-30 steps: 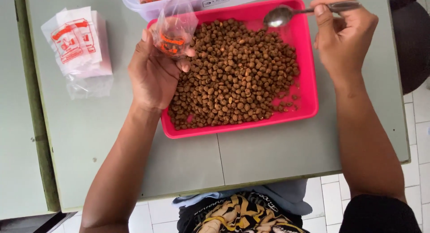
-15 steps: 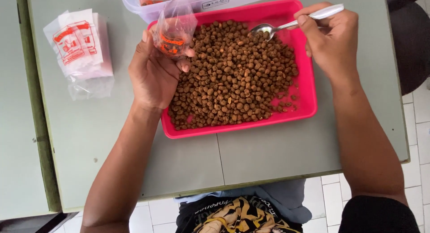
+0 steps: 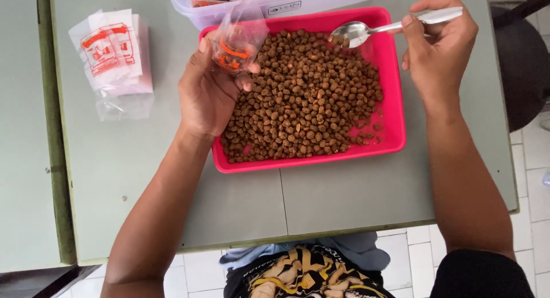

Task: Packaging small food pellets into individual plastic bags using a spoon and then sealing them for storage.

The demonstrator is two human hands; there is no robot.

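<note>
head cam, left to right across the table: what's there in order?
stack of empty plastic bags → left hand holding a small clear bag → pink tray of brown pellets → spoon → right hand gripping its handle.

A stack of empty clear pouches (image 3: 114,57) with orange print is lying on the grey-green worktop (image 3: 143,177) — well apart from a clear plastic tub (image 3: 321,1) sitting at the far edge.
</note>
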